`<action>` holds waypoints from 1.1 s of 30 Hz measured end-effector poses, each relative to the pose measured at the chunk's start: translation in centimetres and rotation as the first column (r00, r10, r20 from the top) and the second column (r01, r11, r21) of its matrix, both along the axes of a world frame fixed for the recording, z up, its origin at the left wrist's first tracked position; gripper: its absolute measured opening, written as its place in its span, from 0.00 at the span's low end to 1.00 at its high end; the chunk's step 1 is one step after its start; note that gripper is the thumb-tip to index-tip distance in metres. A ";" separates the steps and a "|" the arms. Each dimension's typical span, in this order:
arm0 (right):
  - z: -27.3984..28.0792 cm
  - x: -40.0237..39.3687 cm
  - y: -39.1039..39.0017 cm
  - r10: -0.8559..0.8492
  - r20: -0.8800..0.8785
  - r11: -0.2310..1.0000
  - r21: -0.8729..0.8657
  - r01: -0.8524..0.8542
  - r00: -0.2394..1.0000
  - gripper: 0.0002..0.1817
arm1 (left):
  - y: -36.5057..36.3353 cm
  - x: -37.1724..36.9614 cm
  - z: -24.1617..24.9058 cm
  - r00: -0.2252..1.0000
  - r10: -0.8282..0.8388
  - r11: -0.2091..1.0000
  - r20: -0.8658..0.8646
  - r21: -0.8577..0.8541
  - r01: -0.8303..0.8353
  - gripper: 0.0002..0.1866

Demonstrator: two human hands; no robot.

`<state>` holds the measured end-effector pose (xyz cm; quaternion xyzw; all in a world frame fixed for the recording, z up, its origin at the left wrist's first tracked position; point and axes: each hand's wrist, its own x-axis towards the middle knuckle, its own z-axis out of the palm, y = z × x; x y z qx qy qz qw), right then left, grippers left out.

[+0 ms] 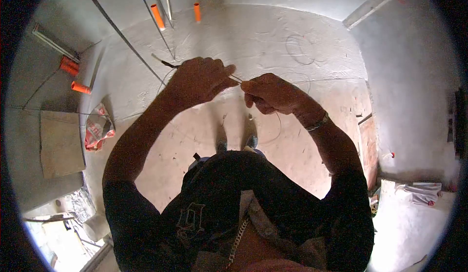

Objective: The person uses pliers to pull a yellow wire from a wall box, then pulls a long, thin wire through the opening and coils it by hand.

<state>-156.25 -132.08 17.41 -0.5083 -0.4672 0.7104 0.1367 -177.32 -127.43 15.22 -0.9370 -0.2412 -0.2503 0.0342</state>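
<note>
A thin wire [236, 78] runs between my two hands, a little above the middle of the frame, and its short pale stretch spans the small gap. The fingers of my left hand [201, 79] are curled closed, with thumb and forefinger pinching the wire. The fingers of my right hand [274, 93] are bent in too, thumb and forefinger tips together on its other end. From the far side of my left fist a dark strand [168, 65] sticks out toward the upper left; I cannot tell whether it joins the wire.

A thin loop [280, 130] shows below my right hand, and a band [318, 122] circles that wrist. Under my arms, my shoes [252, 142] stand on the floor [297, 155], and my dark shirt [219, 189] fills the lower middle.

A faint coil [300, 49] shows at the upper right of centre. Two orange pipes [157, 17] stand out at the upper left, near a long dark cord [122, 35] slanting down toward my left forearm. At the left are a red-and-white bag [100, 128] and a flat board [62, 144].
</note>
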 end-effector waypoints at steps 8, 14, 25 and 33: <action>0.8 1.2 -2.7 -0.133 0.029 0.953 0.280 0.120 0.991 0.21 | 0.1 0.5 0.6 0.996 0.072 0.997 -0.054 -0.021 -0.074 0.13; -3.5 5.6 -7.6 0.050 -0.001 0.927 0.372 -0.046 0.999 0.13 | 1.8 -1.9 -1.4 0.996 0.033 0.999 0.079 -0.008 -0.033 0.13; -2.0 7.6 -8.6 -0.684 0.309 0.114 0.940 -0.322 0.661 0.16 | -6.3 11.3 0.5 0.794 0.077 0.910 0.603 -0.368 0.191 0.39; 0.0 10.6 -13.5 -0.645 -0.744 0.261 0.000 0.965 0.174 0.15 | -14.8 18.6 -5.0 0.862 -0.254 0.520 0.439 -0.690 0.504 0.18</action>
